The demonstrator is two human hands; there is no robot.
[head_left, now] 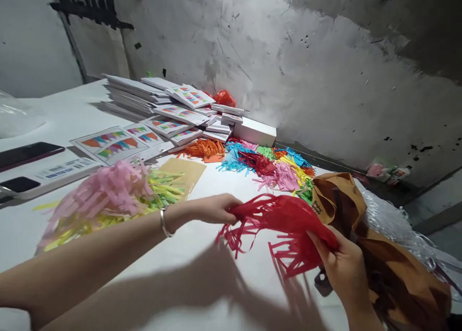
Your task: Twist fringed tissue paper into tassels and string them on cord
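Note:
A red tissue-paper tassel [285,215] is stretched between my two hands above the white table. My left hand [216,209], a bangle on its wrist, pinches the fringe strips at the tassel's left end. At the other end my right hand [341,259] grips the folded part, thumb on top and fingers hidden beneath. Loose strips dangle under the middle. Just beyond lies a row of fringed paper in several colours, with dark red tassels [258,162] and pink ones [287,176]. By my left forearm is a heap of pink fringe [111,189] over yellow and green strips.
Stacks of printed cards [180,113] and a white box [255,131] stand by the wall. A phone [32,154] lies at the left on a flat white box. A brown bag [390,254] and clear plastic wrap [390,215] crowd the right side.

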